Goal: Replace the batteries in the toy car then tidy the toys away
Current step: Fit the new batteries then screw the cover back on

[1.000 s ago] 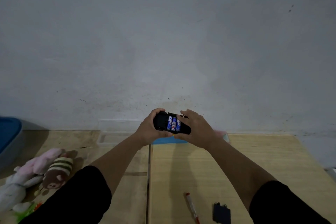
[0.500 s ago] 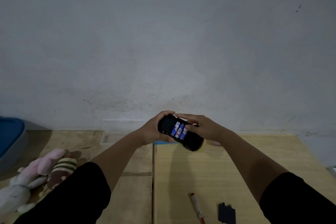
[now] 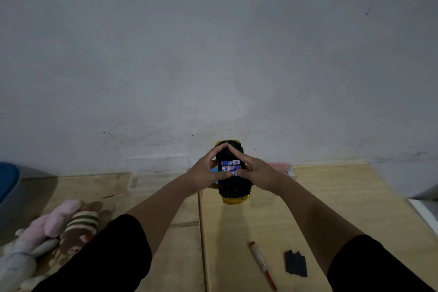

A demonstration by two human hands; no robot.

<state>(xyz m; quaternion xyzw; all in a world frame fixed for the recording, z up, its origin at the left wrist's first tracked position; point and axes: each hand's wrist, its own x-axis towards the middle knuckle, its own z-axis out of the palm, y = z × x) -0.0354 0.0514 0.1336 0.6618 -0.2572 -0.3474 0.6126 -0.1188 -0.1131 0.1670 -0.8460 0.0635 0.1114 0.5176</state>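
Note:
The toy car (image 3: pixel 233 188) is upside down in the air, black underside up, yellow body showing at both ends, lengthwise away from me. Blue-and-white batteries (image 3: pixel 230 165) lie in its uncovered compartment. My left hand (image 3: pixel 206 173) grips the car's left side, forefinger along its far end and thumb on the nearest battery. My right hand (image 3: pixel 254 172) grips the right side the same way, its thumb meeting the left one. The black battery cover (image 3: pixel 295 264) lies on the wooden table (image 3: pixel 331 197) at the near right, beside a red-and-white screwdriver (image 3: pixel 262 265).
Plush toys, a pink-and-white one (image 3: pixel 38 232) and a striped brown one (image 3: pixel 79 232), lie at the near left. A blue-lidded bin (image 3: pixel 8 185) stands at the far left. A clear plastic box (image 3: pixel 156 173) sits against the wall, with a pink item (image 3: pixel 280 166) behind my right hand.
The car has turned from lying crosswise to pointing away from me. My right hand has shifted from the batteries to the car's right side, and both thumbs now meet on the batteries.

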